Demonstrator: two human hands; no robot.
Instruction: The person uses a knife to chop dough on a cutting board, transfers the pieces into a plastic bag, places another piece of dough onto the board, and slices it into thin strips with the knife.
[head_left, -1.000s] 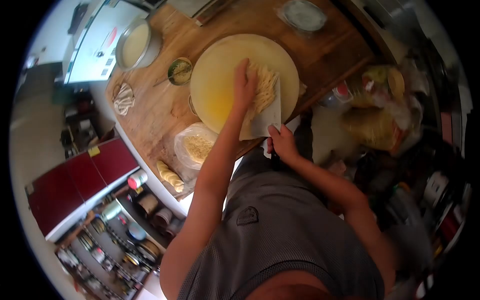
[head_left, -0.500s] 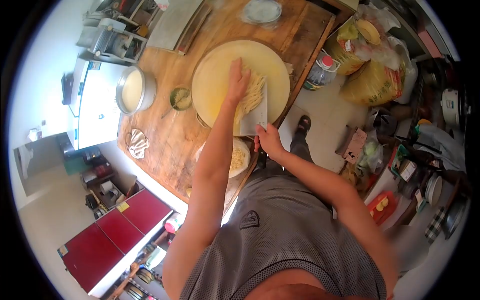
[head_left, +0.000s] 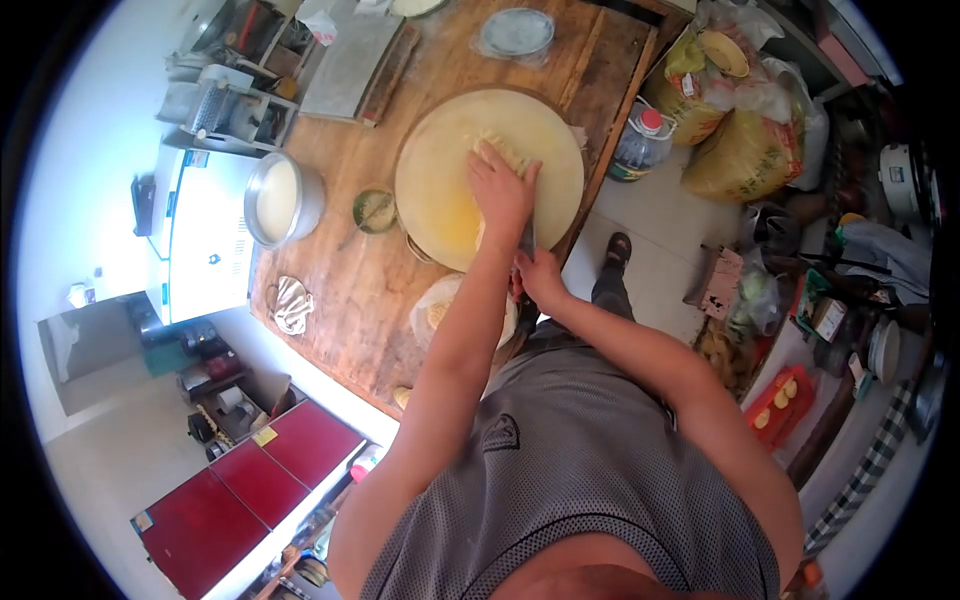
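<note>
A round, pale yellow cutting board (head_left: 440, 150) lies on the wooden table. On it my left hand (head_left: 503, 190) rests with fingers and thumb apart, flat over a heap of pale yellow strips (head_left: 512, 157). Much of that heap is hidden under the hand. At the board's near edge my right hand (head_left: 541, 280) is wrapped around the handle of a cleaver. The cleaver's blade (head_left: 528, 236) is seen nearly edge-on, close beside my left wrist. A bowl (head_left: 428, 318) with pale yellow bits stands below the board, partly covered by my left forearm.
On the wooden table (head_left: 340, 250) are a metal pot (head_left: 311, 203) of pale liquid, a small green bowl (head_left: 375, 210), a folded cloth (head_left: 292, 305) and a plate (head_left: 517, 33). A large bottle (head_left: 640, 148) and stuffed bags (head_left: 745, 160) stand on the floor at right.
My left hand has turned and spread flat over the strips, shifting right. The cleaver's broad face, visible before, has turned nearly edge-on. The whole view has shifted slightly.
</note>
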